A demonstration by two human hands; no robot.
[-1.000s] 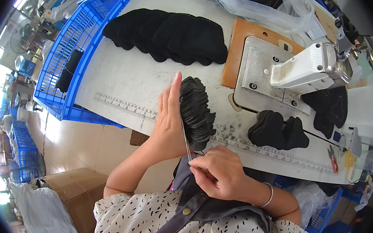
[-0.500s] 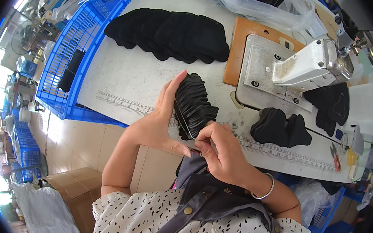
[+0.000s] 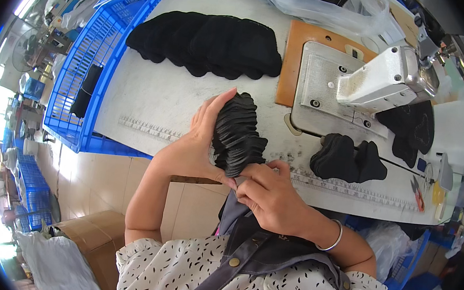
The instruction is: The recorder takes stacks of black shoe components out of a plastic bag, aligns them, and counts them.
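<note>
A thick bundle of black fabric pieces (image 3: 238, 134), layered with wavy edges, is held over the front edge of the sewing table (image 3: 153, 96). My left hand (image 3: 187, 149) clasps it from the left, fingers along its far end and thumb below its near end. At that lower right end, my right hand (image 3: 274, 198) is closed with its fingers bent in against the bundle; what they pinch is hidden. Farther off lies an overlapping row of flat black fabric pieces (image 3: 208, 43). To the right sit smaller stacked black pieces (image 3: 338, 160).
A white sewing machine (image 3: 378, 83) stands at the right. Blue plastic crate (image 3: 79, 126) flanks the table's left side, holding a tied black bundle (image 3: 86, 91). Red-handled snips (image 3: 418, 194) lie at the right edge. A cardboard box (image 3: 88, 237) rests on the floor.
A thin light tie that showed along the bundle's left side, pinched by my right hand, is no longer visible. My right fingers have curled further under the bundle's lower end.
</note>
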